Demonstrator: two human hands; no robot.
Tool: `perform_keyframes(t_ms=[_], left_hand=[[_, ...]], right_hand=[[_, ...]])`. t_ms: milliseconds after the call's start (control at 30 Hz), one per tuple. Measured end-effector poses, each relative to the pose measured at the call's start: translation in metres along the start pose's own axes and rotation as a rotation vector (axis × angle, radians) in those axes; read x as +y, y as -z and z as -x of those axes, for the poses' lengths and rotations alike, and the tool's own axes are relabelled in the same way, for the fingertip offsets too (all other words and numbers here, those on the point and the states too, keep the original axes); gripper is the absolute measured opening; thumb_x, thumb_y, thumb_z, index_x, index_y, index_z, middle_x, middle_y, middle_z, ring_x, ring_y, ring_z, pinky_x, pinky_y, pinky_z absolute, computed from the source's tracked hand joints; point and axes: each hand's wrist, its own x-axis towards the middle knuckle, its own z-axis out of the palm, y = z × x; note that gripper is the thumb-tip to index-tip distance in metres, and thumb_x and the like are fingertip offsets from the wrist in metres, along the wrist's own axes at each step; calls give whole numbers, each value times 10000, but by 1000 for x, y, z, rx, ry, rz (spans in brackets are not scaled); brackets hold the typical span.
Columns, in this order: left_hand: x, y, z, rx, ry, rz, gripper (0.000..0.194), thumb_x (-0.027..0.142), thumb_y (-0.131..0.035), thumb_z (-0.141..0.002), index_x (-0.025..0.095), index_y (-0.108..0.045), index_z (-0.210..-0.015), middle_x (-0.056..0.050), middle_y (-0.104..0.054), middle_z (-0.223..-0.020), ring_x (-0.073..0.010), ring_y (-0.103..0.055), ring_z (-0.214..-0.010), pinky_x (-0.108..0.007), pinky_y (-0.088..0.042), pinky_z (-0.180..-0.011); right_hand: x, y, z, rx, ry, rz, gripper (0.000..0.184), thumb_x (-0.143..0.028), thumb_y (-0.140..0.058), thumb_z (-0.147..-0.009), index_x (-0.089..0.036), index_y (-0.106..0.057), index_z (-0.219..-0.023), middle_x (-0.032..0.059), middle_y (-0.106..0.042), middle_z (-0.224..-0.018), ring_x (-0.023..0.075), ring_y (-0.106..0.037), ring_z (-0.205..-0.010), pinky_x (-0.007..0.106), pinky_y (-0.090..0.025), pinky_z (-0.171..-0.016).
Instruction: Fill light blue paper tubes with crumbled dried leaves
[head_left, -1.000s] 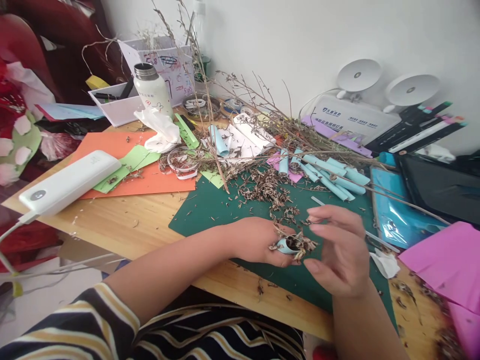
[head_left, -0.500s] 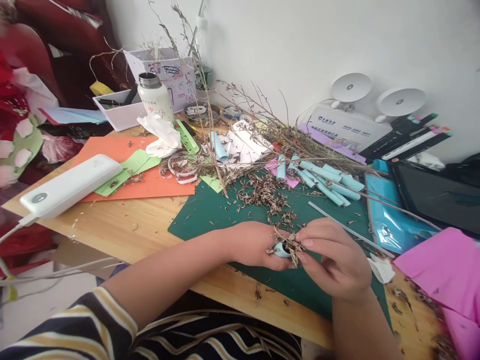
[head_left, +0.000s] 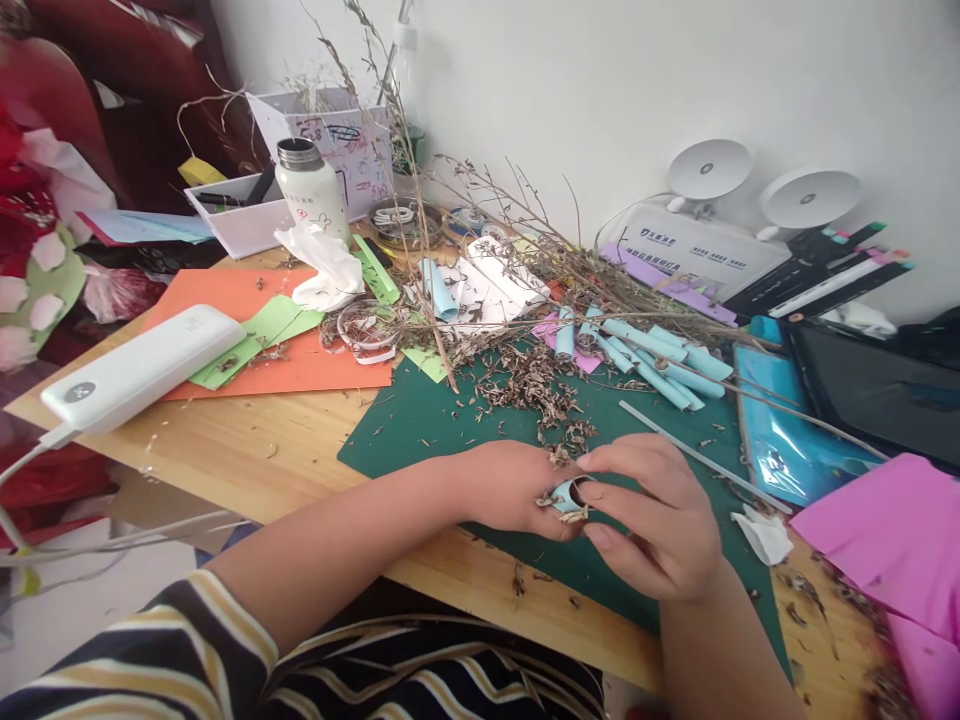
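My left hand (head_left: 514, 488) is wrapped around a light-blue paper tube (head_left: 564, 498), its mouth turned toward my other hand. Bits of dried leaf (head_left: 576, 515) cling around the tube's rim. My right hand (head_left: 660, 515) is at that mouth with fingers apart, the index fingertip at or just inside the opening; nothing shows between finger and thumb. Beyond my hands, a heap of crumbled dried leaves (head_left: 536, 385) lies on the green cutting mat (head_left: 405, 430). Several more blue paper tubes (head_left: 675, 370) rest at the mat's back right.
Dried branches (head_left: 540, 240) spread across the back. A white power bank (head_left: 142, 365) with a cable lies left on orange paper (head_left: 337, 375), near an uncapped bottle (head_left: 309, 190). To the right are a clear thin stick (head_left: 701, 457), a blue packet (head_left: 795, 430) and pink paper (head_left: 892, 510).
The leaf bits that my right hand pinched over the tube have mostly gone from its mouth. My right fingers have spread, the index finger now at the opening. My left hand stays put.
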Motion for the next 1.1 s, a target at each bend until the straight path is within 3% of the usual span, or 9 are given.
perform_keyframes(t_ms=[400, 733, 1100], left_hand=[[-1, -2, 0, -16, 22, -6, 332, 488, -409, -761, 187, -482, -882, -17, -603, -718, -151, -537, -598, -215, -292, -469], [1, 1, -1, -32, 19, 61, 227, 405, -451, -757, 185, -483, -801, -10, -604, -783, -144, -551, -658, -203, -328, -501], [2, 6, -1, -84, 27, 96, 230, 410, -445, -762, 190, -510, -770, -1, -576, -712, -145, -533, -633, -208, -299, -484]], right_hand=[[1, -5, 1, 103, -62, -181, 335, -135, -493, -653, -160, -476, -987, 84, -527, -854, 184, -510, -745, 356, -430, -605], [-5, -2, -8, 60, -79, -97, 148, -58, -477, -694, -173, -527, -772, 43, -530, -735, 132, -488, -660, 300, -414, -585], [-6, -4, -6, 29, -78, -43, 62, -197, -462, -725, -175, -512, -753, 64, -524, -773, 156, -477, -690, 334, -411, -614]])
